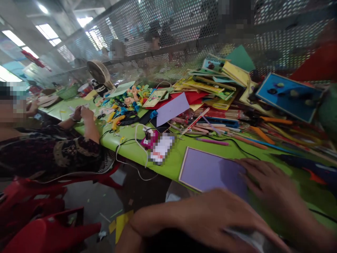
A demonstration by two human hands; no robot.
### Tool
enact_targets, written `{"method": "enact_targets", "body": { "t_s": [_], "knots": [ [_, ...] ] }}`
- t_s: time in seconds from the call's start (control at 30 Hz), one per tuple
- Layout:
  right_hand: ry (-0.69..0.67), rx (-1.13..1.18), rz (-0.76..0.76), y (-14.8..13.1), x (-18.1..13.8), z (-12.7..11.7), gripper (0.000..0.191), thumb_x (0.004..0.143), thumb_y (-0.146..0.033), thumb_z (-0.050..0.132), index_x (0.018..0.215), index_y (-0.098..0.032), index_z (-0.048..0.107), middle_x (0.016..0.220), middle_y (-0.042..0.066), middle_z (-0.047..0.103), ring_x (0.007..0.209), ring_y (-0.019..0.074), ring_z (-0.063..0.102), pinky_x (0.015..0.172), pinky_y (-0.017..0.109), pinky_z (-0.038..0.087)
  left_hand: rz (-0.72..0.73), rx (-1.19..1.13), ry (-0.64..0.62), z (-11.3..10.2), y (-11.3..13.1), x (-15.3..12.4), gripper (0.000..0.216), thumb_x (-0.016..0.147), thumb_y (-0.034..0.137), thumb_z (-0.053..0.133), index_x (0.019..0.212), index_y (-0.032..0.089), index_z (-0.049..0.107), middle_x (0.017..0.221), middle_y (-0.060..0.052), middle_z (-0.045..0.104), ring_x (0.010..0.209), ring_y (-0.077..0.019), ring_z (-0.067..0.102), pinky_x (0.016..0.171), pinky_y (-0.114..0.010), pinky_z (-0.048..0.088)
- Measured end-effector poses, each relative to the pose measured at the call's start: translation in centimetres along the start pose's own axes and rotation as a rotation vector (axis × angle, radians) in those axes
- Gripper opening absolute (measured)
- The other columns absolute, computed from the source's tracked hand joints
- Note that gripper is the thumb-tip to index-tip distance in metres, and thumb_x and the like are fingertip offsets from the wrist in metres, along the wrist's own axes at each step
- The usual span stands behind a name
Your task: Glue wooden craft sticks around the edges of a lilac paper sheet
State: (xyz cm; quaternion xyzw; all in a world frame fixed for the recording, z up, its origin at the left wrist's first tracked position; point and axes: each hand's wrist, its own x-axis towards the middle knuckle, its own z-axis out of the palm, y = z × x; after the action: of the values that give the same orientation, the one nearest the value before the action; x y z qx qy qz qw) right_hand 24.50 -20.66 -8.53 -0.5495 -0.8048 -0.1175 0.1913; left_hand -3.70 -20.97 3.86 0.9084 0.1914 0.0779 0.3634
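Note:
A purple panel with a thin pale wooden frame [207, 168] lies on the green tabletop in front of me. My right hand [268, 182] rests at the panel's right side, its fingers stretched out and slightly blurred over that edge. Nearer to me, my left hand [223, 214] crosses in front of the panel's lower edge. Its fingers curl around a whitish, partly see-through thing [250, 239], mostly hidden and smeared by motion. A dark blue glue gun with an orange trigger [316, 172] lies to the right of my right hand.
Behind the panel lie a pink pen [213, 141], a loose purple sheet [172, 109], pencils and stacked framed pictures [210, 82]. A phone [162, 147] and white cable sit near the table edge. At left, a person [76, 147] works beside red stools [50, 228].

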Motion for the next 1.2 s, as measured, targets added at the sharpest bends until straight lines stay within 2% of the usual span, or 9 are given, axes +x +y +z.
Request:
{"method": "enact_targets", "body": {
  "t_s": [0.03,0.1,0.2,0.3,0.43,0.63,0.77,0.9,1.2],
  "knots": [
    [-0.003,-0.012,-0.008,-0.1,0.0,0.0,0.045,0.106,-0.038,0.042,0.130,-0.015,0.072,0.126,0.015,0.076,0.111,0.0343,0.069,0.092,0.051,0.057,-0.026,0.029,0.106,-0.4,-1.1,-0.6,0.031,0.102,0.044,0.066,0.132,0.038,0.068,0.134,0.001,0.072,0.125,-0.0207,0.067,0.109,-0.035,0.053],
    [-0.007,-0.032,-0.019,-0.4,0.0,-0.1,0.045,0.105,-0.038,0.043,0.131,-0.015,0.072,0.125,0.015,0.076,0.109,0.0359,0.069,0.087,0.052,0.058,-0.208,0.168,0.404,-1.0,-3.8,-2.0,0.031,0.106,0.034,0.058,0.137,0.032,0.066,0.133,-0.003,0.074,0.125,-0.0225,0.067,0.112,-0.042,0.050],
    [-0.004,-0.046,-0.008,-0.7,0.2,-0.5,0.045,0.105,-0.038,0.044,0.130,-0.016,0.073,0.122,0.016,0.077,0.106,0.0367,0.070,0.082,0.052,0.058,-0.423,0.358,0.557,-1.2,-7.8,-3.4,0.034,0.107,0.027,0.053,0.139,0.027,0.064,0.134,-0.007,0.072,0.125,-0.0257,0.065,0.108,-0.047,0.051],
    [-0.013,-0.039,0.002,-0.9,0.3,-0.9,0.043,0.104,-0.037,0.044,0.130,-0.016,0.072,0.120,0.016,0.077,0.104,0.0371,0.070,0.079,0.053,0.059,-0.464,0.447,0.553,-0.9,-10.4,-3.1,0.036,0.108,0.030,0.053,0.142,0.025,0.061,0.138,-0.008,0.069,0.128,-0.0262,0.062,0.109,-0.046,0.050],
    [-0.052,-0.022,0.024,-0.9,0.3,-1.1,0.042,0.104,-0.035,0.045,0.133,-0.019,0.069,0.119,0.016,0.076,0.104,0.0379,0.069,0.080,0.054,0.059,-0.448,0.513,0.501,-0.7,-11.8,-1.7,0.040,0.108,0.035,0.053,0.145,0.023,0.059,0.141,-0.008,0.066,0.129,-0.0268,0.059,0.110,-0.045,0.048],
    [-0.053,0.005,0.008,-1.0,0.1,-1.1,0.046,0.102,-0.036,0.046,0.146,-0.027,0.054,0.118,0.015,0.074,0.101,0.0386,0.069,0.078,0.055,0.058,-0.466,0.559,0.457,-0.6,-12.0,-1.1,0.040,0.109,0.037,0.051,0.146,0.024,0.059,0.138,-0.007,0.066,0.126,-0.0265,0.058,0.109,-0.046,0.048],
    [-0.065,-0.009,0.016,-1.2,0.2,-1.2,0.064,0.101,-0.036,0.043,0.163,-0.038,0.029,0.115,0.012,0.075,0.096,0.0388,0.071,0.073,0.056,0.058,-0.472,0.563,0.462,-0.6,-11.9,-0.9,0.038,0.109,0.039,0.051,0.143,0.025,0.062,0.136,-0.007,0.067,0.126,-0.0265,0.058,0.108,-0.047,0.047],
    [-0.069,-0.049,0.029,-1.5,0.2,-1.1,0.074,0.101,-0.039,0.038,0.169,-0.043,0.010,0.114,0.012,0.077,0.095,0.0411,0.072,0.071,0.058,0.057,-0.483,0.566,0.483,-0.5,-11.8,-0.5,0.035,0.110,0.038,0.050,0.139,0.025,0.065,0.134,-0.006,0.068,0.123,-0.0265,0.059,0.107,-0.047,0.048],
    [-0.059,0.016,0.055,-0.7,-0.2,-1.0,0.079,0.102,-0.037,0.047,0.170,-0.042,0.008,0.119,0.014,0.073,0.103,0.0421,0.069,0.080,0.059,0.058,-0.516,0.519,0.620,-0.3,-12.2,-0.9,0.033,0.109,0.026,0.048,0.137,0.022,0.066,0.126,-0.006,0.072,0.117,-0.0246,0.062,0.103,-0.043,0.050]
  ]
}}
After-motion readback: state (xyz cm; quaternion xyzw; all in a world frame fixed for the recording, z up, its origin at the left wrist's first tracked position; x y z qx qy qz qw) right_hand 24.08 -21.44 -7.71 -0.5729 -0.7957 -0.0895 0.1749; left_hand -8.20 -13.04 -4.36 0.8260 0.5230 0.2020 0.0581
